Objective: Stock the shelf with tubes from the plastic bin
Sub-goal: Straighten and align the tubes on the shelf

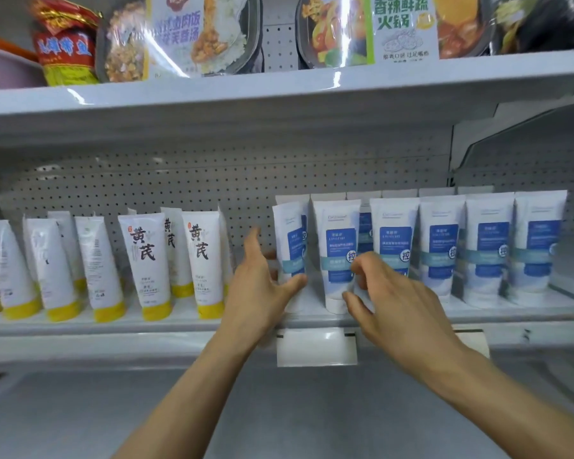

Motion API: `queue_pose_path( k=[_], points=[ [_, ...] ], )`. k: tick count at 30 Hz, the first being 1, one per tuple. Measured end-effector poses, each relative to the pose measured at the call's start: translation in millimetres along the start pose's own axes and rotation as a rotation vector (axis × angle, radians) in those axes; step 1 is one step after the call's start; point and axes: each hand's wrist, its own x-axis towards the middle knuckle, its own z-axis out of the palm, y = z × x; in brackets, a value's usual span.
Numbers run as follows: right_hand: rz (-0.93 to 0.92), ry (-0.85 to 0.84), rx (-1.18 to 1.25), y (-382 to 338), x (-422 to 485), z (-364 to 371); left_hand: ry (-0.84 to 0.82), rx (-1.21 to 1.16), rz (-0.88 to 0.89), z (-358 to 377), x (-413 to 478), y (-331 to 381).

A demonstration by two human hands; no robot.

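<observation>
White store shelving with a pegboard back (146, 180) fills your view. The shelf (179, 326) holds yellow-capped tubes (146, 260) on the left and a row of blue-label tubes (444, 246) on the right. The plastic bin is out of view. You seem to be straightening the row's left end. Your left grip (262, 293) is spread apart, thumb touching the end tube (290, 240). Your right grip (395, 303) curls beside the second tube (337, 253); whether it pinches, you cannot tell. Next, stand both upright and let go gently.

left hand (259, 286) covers the foot of the leftmost blue-label tube (290, 240); right hand (388, 306) hides the lower part of the third tube (391, 226); food packs (206, 31) cut by the top edge; small print blurred
</observation>
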Motion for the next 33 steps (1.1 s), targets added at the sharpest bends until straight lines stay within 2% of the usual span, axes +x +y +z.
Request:
queue_pose_path(
  k=[4, 10, 14, 18, 33],
  points=[
    [0.096, -0.058, -0.092, -4, 4, 4, -0.123, -0.060, -0.085, 4, 6, -12],
    [0.134, -0.058, -0.117, -6, 10, 16, -0.409, -0.383, -0.135, -6, 13, -17],
    [0.144, -0.031, -0.088, -6, 10, 22, -0.325, -0.158, -0.072, -1, 10, -13],
    [0.160, -0.009, -0.097, -9, 13, 25, -0.230, -0.069, -0.065, 5, 9, -12],
    [0.171, -0.008, -0.094, -7, 15, 26, -0.244, -0.048, -0.031, 1, 5, -11]
  ],
)
